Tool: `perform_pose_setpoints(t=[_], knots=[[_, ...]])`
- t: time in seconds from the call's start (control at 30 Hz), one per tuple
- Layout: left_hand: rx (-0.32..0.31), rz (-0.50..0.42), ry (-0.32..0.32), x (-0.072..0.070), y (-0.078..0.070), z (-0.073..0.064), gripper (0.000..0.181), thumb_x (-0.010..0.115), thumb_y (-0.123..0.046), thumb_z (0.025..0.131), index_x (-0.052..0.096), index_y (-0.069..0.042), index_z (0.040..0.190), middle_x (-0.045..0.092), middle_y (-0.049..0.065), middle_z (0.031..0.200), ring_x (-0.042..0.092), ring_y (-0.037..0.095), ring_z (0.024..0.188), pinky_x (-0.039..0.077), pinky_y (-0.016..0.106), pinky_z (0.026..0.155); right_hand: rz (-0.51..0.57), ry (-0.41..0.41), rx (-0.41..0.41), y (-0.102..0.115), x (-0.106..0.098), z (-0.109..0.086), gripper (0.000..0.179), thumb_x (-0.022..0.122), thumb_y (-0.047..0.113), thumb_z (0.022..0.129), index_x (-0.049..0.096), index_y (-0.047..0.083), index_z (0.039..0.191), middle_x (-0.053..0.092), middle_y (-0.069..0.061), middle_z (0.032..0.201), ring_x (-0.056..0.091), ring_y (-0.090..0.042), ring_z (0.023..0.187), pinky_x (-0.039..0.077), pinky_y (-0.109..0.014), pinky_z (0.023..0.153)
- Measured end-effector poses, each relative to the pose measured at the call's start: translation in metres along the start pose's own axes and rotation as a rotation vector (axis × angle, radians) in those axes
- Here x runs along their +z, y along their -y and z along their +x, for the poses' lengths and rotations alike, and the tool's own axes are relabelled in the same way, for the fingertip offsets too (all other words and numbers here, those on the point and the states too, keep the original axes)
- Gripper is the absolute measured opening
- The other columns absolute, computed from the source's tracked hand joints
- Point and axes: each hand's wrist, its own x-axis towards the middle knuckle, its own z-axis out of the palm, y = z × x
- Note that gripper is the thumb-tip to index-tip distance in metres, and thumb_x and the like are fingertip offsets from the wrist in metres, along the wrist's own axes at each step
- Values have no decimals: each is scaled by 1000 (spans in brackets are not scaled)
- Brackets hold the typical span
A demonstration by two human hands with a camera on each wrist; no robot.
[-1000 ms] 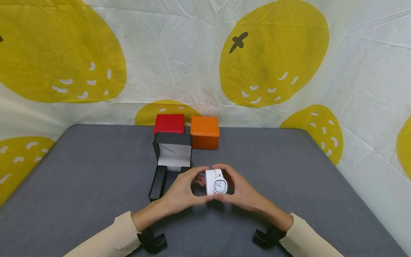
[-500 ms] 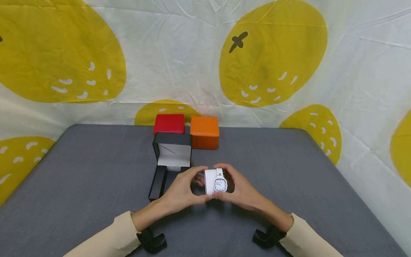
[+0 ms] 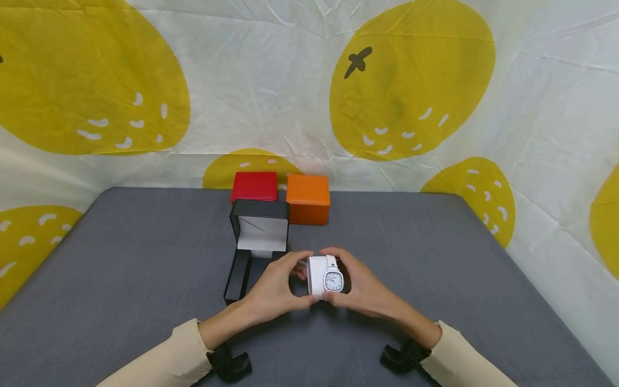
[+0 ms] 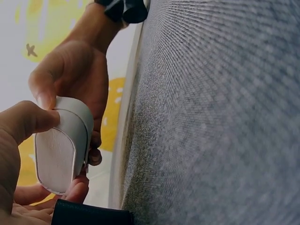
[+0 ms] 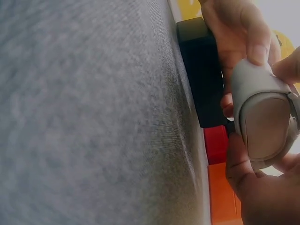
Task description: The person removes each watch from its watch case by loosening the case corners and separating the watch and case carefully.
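A: Where is the watch (image 3: 333, 280)?
B: Strapped around a white cushion (image 3: 316, 273), held above the grey table (image 3: 445, 269), near the open black box (image 3: 263, 207).
A: And the grip?
B: Left hand (image 3: 276, 283): thumb and fingers pinch the cushion's left end. Right hand (image 3: 361, 285): thumb and fingers pinch the opposite end, beside the watch face. Red box (image 3: 254, 185) and orange box (image 3: 308, 199) stand behind.

A grey table (image 3: 411, 242) carries an open black box (image 3: 263, 234), a red box (image 3: 254, 186) and an orange box (image 3: 308, 200).
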Motion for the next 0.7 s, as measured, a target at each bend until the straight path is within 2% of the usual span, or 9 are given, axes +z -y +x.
perform_pose_setpoints(t=[0.3, 0.47, 0.7], knots=[[-32, -36, -58, -2, 3, 1, 72, 83, -18, 73, 48, 2, 133, 59, 4, 100, 62, 19, 86, 52, 39, 80, 89, -85, -6, -1, -2, 0, 65, 73, 12, 82, 40, 10, 139, 51, -9, 119, 55, -24, 93, 49, -28, 77], [-31, -63, -57, -4, 3, 1, 74, 83, -16, 74, 46, 3, 134, 59, 6, 103, 62, 22, 89, 51, 40, 83, 115, -51, -22, -1, -7, 2, 66, 73, 11, 83, 39, 12, 140, 50, -10, 124, 55, -27, 96, 50, -29, 78], [-36, -73, -46, -5, 3, 1, 75, 82, -17, 75, 45, 2, 137, 60, 8, 107, 60, 19, 93, 50, 38, 87, 135, -14, -31, -4, -19, 0, 68, 73, 7, 83, 37, 9, 141, 43, -15, 136, 53, -33, 103, 51, -33, 82]])
